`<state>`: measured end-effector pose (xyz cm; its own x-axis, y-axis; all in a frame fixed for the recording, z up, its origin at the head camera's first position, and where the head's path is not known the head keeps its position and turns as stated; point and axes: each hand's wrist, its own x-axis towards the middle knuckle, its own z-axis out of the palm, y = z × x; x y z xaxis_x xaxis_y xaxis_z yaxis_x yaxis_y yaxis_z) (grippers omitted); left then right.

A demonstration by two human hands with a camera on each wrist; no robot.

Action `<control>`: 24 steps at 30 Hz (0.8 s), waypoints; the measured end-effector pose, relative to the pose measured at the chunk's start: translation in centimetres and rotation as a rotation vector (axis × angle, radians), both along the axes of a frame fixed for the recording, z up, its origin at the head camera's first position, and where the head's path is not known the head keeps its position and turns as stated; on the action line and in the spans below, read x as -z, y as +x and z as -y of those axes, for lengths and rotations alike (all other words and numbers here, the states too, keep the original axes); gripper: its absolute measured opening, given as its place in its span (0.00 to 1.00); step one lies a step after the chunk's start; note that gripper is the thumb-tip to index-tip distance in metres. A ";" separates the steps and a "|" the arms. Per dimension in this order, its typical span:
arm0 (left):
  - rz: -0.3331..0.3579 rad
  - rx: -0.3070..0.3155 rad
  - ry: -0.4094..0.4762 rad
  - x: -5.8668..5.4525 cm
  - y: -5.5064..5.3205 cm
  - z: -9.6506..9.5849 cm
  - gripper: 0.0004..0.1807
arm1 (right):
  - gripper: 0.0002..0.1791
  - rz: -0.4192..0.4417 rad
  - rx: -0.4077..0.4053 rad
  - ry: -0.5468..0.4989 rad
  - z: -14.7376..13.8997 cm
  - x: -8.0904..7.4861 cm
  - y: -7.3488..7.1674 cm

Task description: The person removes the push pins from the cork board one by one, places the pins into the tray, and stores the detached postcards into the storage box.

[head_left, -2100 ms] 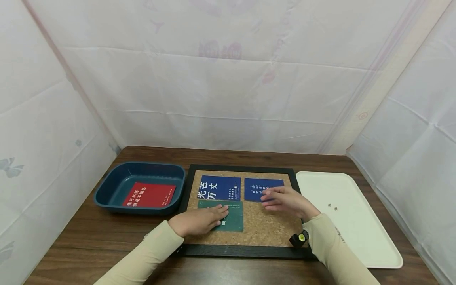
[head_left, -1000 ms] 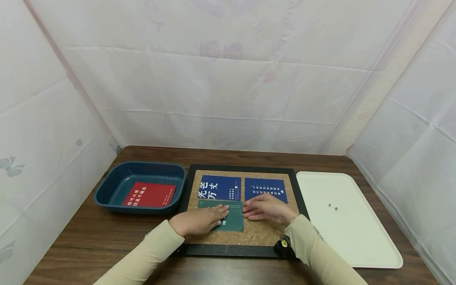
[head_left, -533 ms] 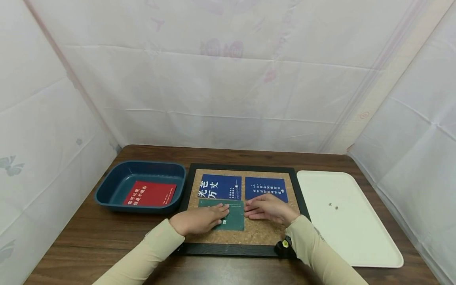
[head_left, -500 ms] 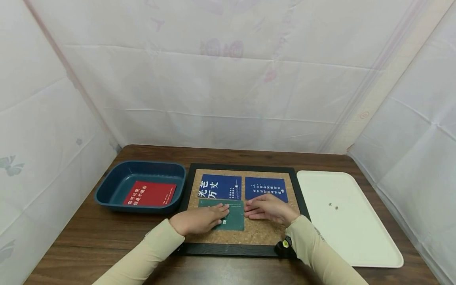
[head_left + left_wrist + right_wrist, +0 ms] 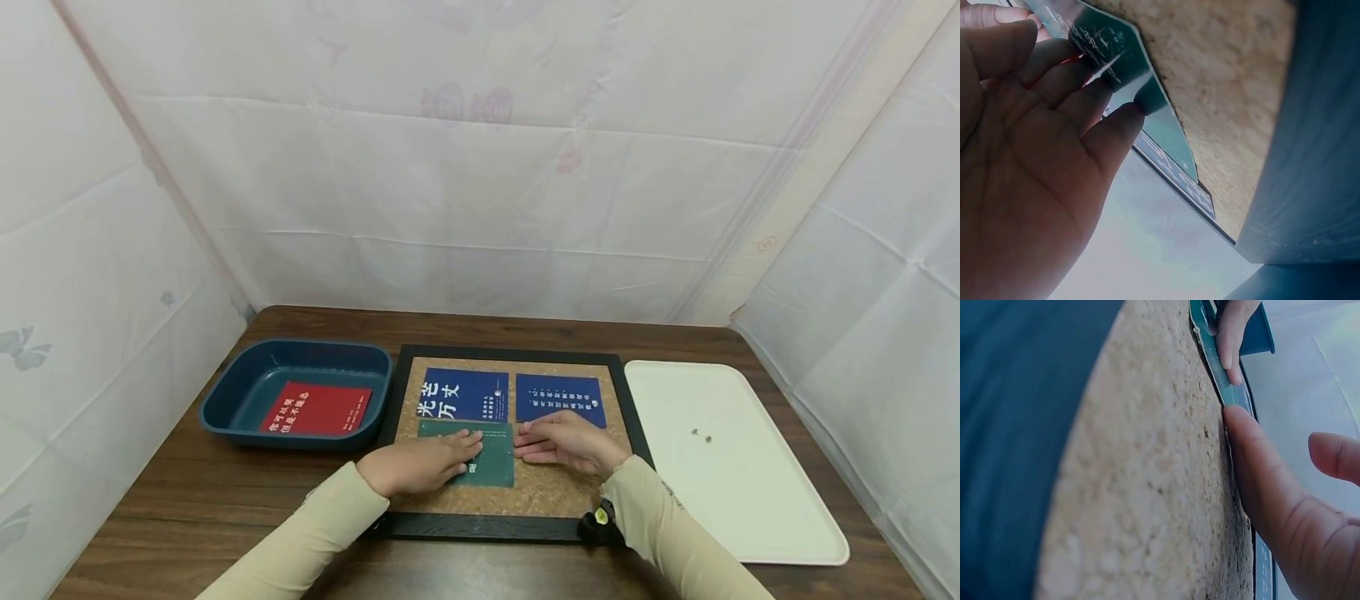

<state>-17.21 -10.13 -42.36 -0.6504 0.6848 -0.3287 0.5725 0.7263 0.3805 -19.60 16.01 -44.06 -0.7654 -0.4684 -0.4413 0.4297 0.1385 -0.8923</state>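
Observation:
My left hand (image 5: 420, 463) lies with its fingers spread over a green card (image 5: 495, 462) on a black-framed corkboard (image 5: 551, 496). In the left wrist view its fingertips (image 5: 1132, 112) rest on the card's glossy face. My right hand (image 5: 572, 443) is on the cork to the right; its straight fingertips (image 5: 1233, 415) meet the card's right edge, while the thumb (image 5: 1332, 453) stands apart. Behind the green card lies a blue card (image 5: 471, 393) with large white characters. A second blue card (image 5: 551, 393) lies right of it, a small round pin (image 5: 595, 403) at its right side.
Left of the board stands a dark blue tray (image 5: 240, 433) with a red card (image 5: 318, 408) in it. A white tray (image 5: 750, 483) at the right bears a few tiny metallic pieces (image 5: 708, 439). White sheeting (image 5: 480, 208) walls the wooden table (image 5: 187, 500).
My right hand has come left from over the right blue card to the green card's right edge, uncovering the pin. It then stays still. My left hand has not moved.

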 end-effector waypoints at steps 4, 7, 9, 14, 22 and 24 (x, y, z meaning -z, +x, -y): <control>-0.008 0.005 -0.004 0.0 0.0 0.0 0.25 | 0.22 -0.003 0.003 -0.002 0.1 0.0 0.1; -0.011 0.008 -0.005 -0.1 0.0 0.0 0.25 | 0.22 -0.006 0.005 0.000 0.1 0.0 0.2; -0.014 0.010 -0.005 -0.2 0.1 0.0 0.25 | 0.22 -0.005 0.009 0.003 0.2 -0.1 0.2; -0.013 0.009 -0.001 -0.2 0.1 0.0 0.25 | 0.22 -0.006 0.014 0.010 0.2 -0.2 0.2; -0.008 0.002 0.001 0.0 0.0 0.0 0.25 | 0.23 -0.007 0.008 0.001 0.2 -0.1 0.2; -0.007 0.000 0.001 0.0 0.0 0.0 0.25 | 0.23 -0.005 0.011 -0.002 0.2 0.0 0.2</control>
